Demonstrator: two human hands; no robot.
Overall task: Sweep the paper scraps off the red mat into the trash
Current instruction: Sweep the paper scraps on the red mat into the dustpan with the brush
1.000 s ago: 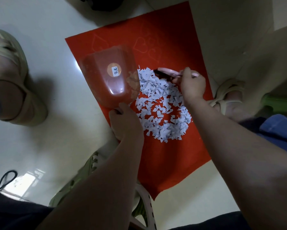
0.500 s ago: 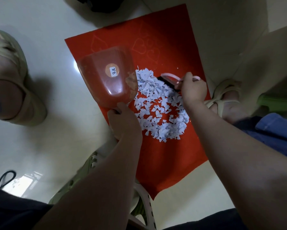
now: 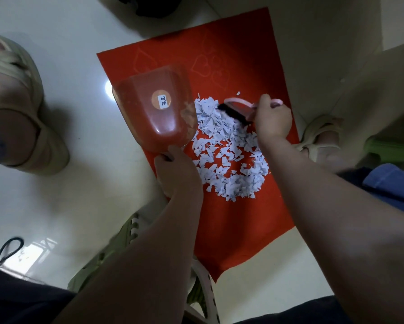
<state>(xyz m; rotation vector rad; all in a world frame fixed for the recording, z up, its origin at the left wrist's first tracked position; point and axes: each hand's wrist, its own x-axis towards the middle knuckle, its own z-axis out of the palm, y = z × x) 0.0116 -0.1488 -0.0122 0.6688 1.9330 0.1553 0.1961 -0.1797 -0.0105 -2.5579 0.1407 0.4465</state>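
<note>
While the paper scraps (image 3: 229, 157) lie heaped on the red mat (image 3: 243, 230) beside the mouth of the translucent dustpan (image 3: 154, 120), the left hand (image 3: 177, 174) grips the pan's handle with curled fingers, and the right hand (image 3: 272, 120) wraps its fingers round the pink hand brush (image 3: 234, 112), bristles on the pile's far edge. Advised: pan lip flat on the mat, short low strokes toward it; trash not in view.

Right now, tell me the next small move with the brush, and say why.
Probably pull the brush, gripped by the right hand, through the scraps toward the dustpan. The bristles sit at the pile's far edge, the left hand holds the dustpan right beside the pile, and most scraps lie loose on the mat.
</note>
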